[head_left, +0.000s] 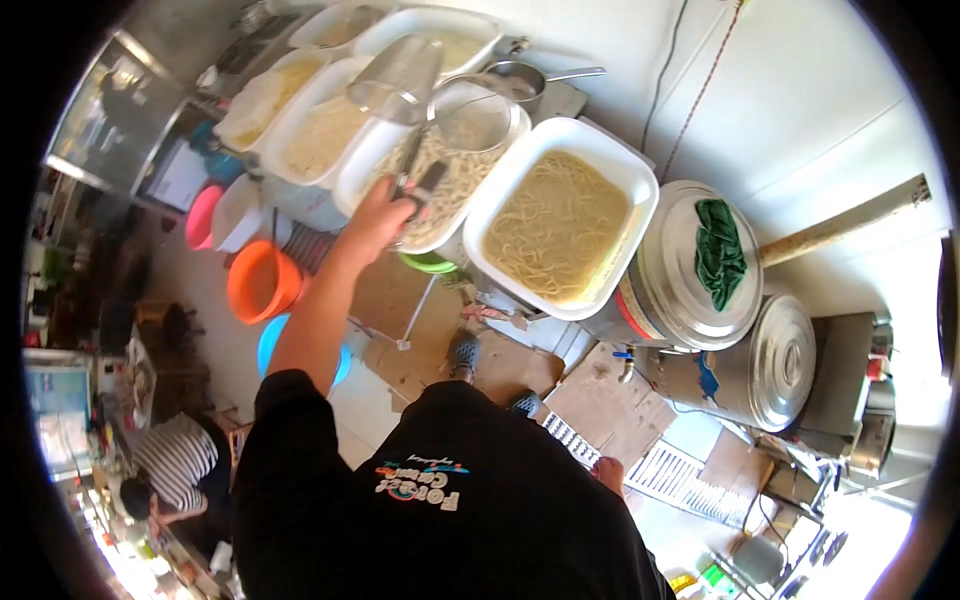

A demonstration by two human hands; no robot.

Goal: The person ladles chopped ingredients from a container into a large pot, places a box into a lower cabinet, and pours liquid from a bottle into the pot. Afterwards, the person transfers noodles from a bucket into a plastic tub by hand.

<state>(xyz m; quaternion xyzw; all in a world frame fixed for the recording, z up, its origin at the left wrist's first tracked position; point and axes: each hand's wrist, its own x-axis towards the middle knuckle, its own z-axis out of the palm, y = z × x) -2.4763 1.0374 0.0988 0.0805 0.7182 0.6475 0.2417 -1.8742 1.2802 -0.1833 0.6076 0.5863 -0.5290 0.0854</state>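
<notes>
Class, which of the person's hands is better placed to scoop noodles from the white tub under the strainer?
Left. The left hand grips the strainer by its handle over the noodle tub; the right hand hangs low beside the body, far from the tubs.

The only lettering in view is a printed logo (420, 483) on the front of the person's black T-shirt (450, 520), well below the outstretched left hand (378, 222). It is in white, red and blue letters, seen upside down from the head camera, and too blurred and distorted to read. Nothing else carries legible text.
</notes>
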